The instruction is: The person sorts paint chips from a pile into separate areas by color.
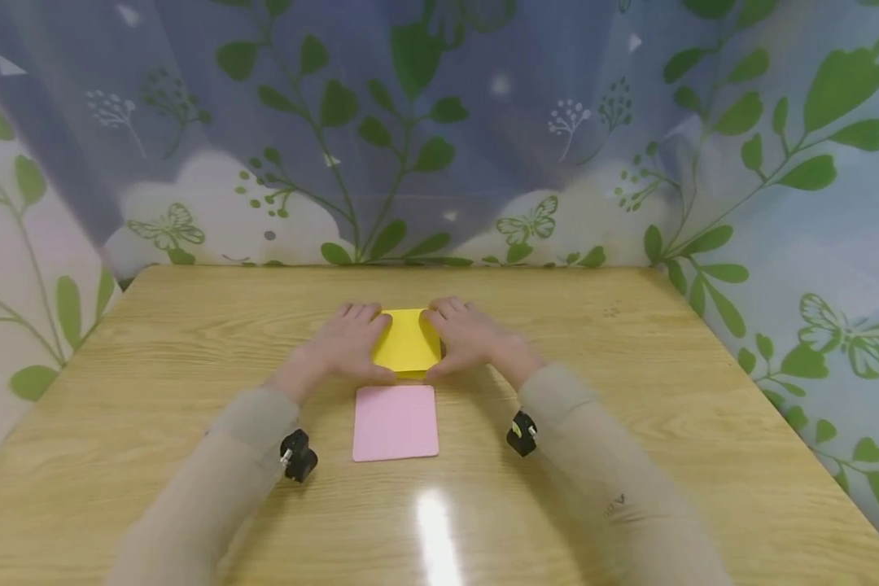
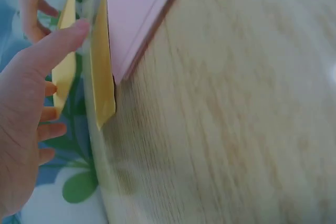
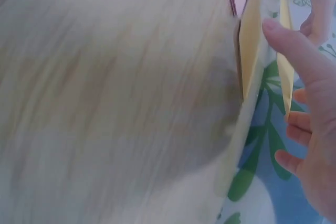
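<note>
A thin yellow square sheet [image 1: 408,340] is held raised between both hands. My left hand [image 1: 350,342] grips its left side, forefinger over the top and thumb [image 2: 73,35] toward the near edge. The right hand [image 1: 467,334] grips the opposite side in much the same way, its thumb [image 3: 286,40] low and its other fingers around the far corner. In both wrist views a second yellow square [image 2: 102,74] lies on the table below the raised sheet, mostly hidden from the head view. Just nearer to me lies a pink square [image 1: 395,423] with rounded corners.
The wooden table [image 1: 190,358] runs back to a leaf-and-butterfly patterned curtain [image 1: 410,163]. The same pattern covers the sides. A bright light reflection falls on the near part of the tabletop. Small black cameras are strapped at both wrists.
</note>
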Available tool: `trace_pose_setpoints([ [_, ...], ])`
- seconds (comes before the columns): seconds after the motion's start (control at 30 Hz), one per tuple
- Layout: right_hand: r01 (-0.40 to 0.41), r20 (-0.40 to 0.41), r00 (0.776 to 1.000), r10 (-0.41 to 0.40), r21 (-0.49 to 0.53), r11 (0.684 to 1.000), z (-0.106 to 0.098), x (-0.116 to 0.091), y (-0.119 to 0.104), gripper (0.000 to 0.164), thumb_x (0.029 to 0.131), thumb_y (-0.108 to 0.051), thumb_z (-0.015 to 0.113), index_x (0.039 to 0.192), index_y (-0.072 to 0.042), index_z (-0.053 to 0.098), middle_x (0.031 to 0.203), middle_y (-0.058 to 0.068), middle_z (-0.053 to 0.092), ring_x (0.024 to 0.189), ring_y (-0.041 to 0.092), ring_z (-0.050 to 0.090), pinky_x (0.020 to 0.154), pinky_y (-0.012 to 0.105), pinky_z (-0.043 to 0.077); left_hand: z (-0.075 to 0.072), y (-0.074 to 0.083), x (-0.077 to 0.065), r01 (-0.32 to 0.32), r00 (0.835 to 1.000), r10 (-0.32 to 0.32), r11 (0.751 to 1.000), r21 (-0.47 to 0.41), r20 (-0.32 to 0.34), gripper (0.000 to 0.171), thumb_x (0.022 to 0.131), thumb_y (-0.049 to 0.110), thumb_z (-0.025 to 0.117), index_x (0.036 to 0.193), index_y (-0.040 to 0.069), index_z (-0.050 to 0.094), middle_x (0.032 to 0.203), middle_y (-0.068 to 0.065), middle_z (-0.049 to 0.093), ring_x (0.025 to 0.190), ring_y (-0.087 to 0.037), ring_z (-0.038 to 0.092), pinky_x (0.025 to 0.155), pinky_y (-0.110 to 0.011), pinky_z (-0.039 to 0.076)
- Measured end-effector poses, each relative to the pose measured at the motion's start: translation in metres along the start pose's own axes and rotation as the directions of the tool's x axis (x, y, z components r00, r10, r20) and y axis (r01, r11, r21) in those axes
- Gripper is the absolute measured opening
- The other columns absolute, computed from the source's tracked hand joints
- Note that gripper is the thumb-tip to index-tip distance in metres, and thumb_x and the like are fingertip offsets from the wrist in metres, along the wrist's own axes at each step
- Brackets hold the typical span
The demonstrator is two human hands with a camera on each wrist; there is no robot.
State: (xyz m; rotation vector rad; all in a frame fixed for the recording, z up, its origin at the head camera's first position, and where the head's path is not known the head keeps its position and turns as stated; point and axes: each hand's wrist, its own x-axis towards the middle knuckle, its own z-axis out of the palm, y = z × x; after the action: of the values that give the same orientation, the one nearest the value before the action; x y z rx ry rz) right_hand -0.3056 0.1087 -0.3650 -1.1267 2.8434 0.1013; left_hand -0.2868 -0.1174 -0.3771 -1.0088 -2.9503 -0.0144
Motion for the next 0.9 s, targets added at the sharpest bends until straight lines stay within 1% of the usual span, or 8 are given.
trace_pose_setpoints([
  [0.07,-0.007,0.021,1.0,0.007,0.001,1.0,0.003,0.005,-0.002,0.099,0.071,-0.065,0.064,0.141,-0.004,0.031,0.142,0.018,0.029,0.132,0.031,0.023,0.106,0.048,0.023,0.0,-0.002,0.001,0.017,0.999,-0.016,1.0,-0.017,0.034,0.091,0.073,0.06,0.064,0.136,-0.001,0.039,0.137,-0.021,0.037,0.128,-0.037,0.031,0.106,-0.05,0.02],
  [0.23,-0.032,0.032,0.999,0.032,0.014,0.999,0.008,0.009,-0.006,0.096,0.072,-0.063,0.065,0.141,-0.004,0.032,0.143,0.018,0.029,0.132,0.032,0.024,0.105,0.049,0.024,0.001,-0.004,0.006,0.05,0.995,-0.045,0.997,-0.054,0.089,0.09,0.073,0.053,0.067,0.14,0.002,0.035,0.138,-0.021,0.037,0.128,-0.038,0.031,0.106,-0.051,0.021],
  [0.4,-0.053,0.071,0.996,0.049,0.053,0.997,0.012,0.008,-0.007,0.091,0.076,-0.06,0.064,0.142,-0.006,0.031,0.144,0.018,0.028,0.132,0.032,0.024,0.105,0.05,0.025,0.001,-0.004,0.01,0.076,0.985,-0.064,0.995,-0.07,0.162,0.091,0.073,0.053,0.067,0.142,0.005,0.032,0.141,-0.02,0.035,0.13,-0.038,0.029,0.106,-0.053,0.019],
  [0.63,-0.064,0.115,0.992,0.055,0.077,0.995,0.016,0.011,-0.006,0.089,0.078,-0.061,0.061,0.144,-0.01,0.03,0.145,0.015,0.028,0.133,0.03,0.023,0.105,0.051,0.024,0.0,-0.002,0.01,0.092,0.973,-0.068,0.991,-0.099,0.221,0.087,0.076,0.05,0.066,0.144,0.008,0.032,0.143,-0.02,0.032,0.132,-0.039,0.026,0.107,-0.055,0.015],
  [0.7,-0.065,0.132,0.99,0.055,0.073,0.995,0.018,0.011,-0.005,0.09,0.078,-0.063,0.059,0.144,-0.011,0.029,0.145,0.015,0.028,0.133,0.03,0.023,0.105,0.051,0.024,0.0,-0.002,0.01,0.088,0.972,-0.063,0.991,-0.103,0.228,0.086,0.076,0.051,0.066,0.143,0.009,0.033,0.143,-0.02,0.032,0.132,-0.038,0.025,0.107,-0.054,0.014],
  [0.77,-0.063,0.145,0.988,0.052,0.074,0.995,0.018,0.011,-0.005,0.091,0.078,-0.064,0.058,0.145,-0.011,0.028,0.146,0.015,0.026,0.134,0.029,0.022,0.106,0.05,0.023,0.002,-0.003,0.009,0.081,0.974,-0.057,0.992,-0.101,0.219,0.087,0.075,0.053,0.066,0.143,0.009,0.034,0.142,-0.019,0.033,0.131,-0.038,0.027,0.107,-0.054,0.015],
  [0.83,-0.06,0.146,0.988,0.046,0.093,0.994,0.017,0.009,-0.004,0.092,0.078,-0.063,0.058,0.145,-0.009,0.026,0.146,0.016,0.025,0.135,0.03,0.021,0.106,0.051,0.022,0.004,-0.005,0.008,0.07,0.979,-0.05,0.993,-0.098,0.198,0.088,0.073,0.054,0.066,0.142,0.009,0.035,0.141,-0.019,0.036,0.13,-0.038,0.028,0.107,-0.054,0.016],
  [0.9,-0.054,0.133,0.99,0.04,0.11,0.992,0.016,0.005,-0.002,0.089,0.081,-0.06,0.057,0.145,-0.007,0.026,0.147,0.017,0.024,0.135,0.031,0.02,0.106,0.051,0.022,0.006,-0.009,0.007,0.065,0.985,-0.045,0.991,-0.117,0.167,0.089,0.073,0.054,0.067,0.142,0.007,0.036,0.14,-0.019,0.037,0.13,-0.038,0.029,0.106,-0.055,0.017],
])
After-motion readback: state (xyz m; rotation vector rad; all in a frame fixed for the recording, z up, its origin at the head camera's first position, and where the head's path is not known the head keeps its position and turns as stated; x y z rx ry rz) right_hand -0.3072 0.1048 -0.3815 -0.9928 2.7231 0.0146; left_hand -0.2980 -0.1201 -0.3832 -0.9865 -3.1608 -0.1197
